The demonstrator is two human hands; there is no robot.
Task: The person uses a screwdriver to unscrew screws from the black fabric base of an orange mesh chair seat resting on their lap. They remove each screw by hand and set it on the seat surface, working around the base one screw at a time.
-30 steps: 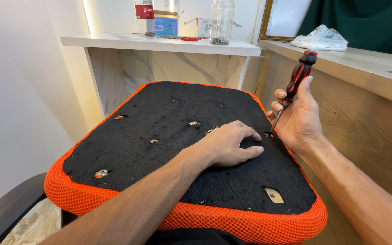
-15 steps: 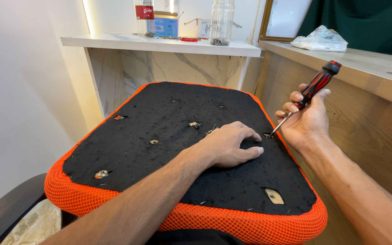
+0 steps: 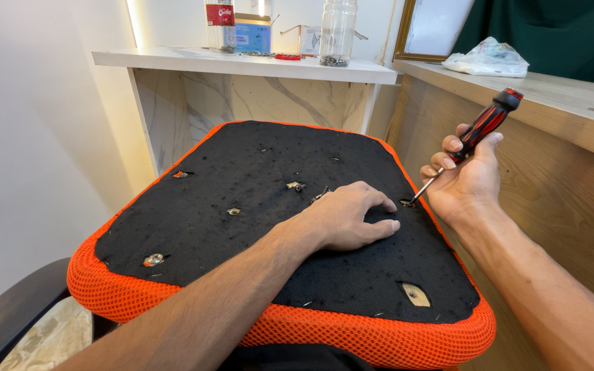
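Observation:
An upturned chair seat (image 3: 242, 178) lies before me, black fabric underside with an orange mesh rim and several screw holes. My left hand (image 3: 352, 216) presses flat on the black fabric near the right side, fingers spread. My right hand (image 3: 465, 180) grips a screwdriver (image 3: 479, 130) with a red and black handle, tilted to the right. Its tip rests at a hole (image 3: 407, 203) by the seat's right edge, just beyond my left fingertips.
A white marble-look shelf (image 3: 242, 63) stands behind the seat with a plastic bottle (image 3: 338, 31), a box and small parts. A wooden counter (image 3: 551, 89) runs along the right, with a crumpled plastic bag (image 3: 486, 58). A white wall is on the left.
The screwdriver handle has tipped from near upright over to the right while its tip stays at the hole. My left hand has not moved.

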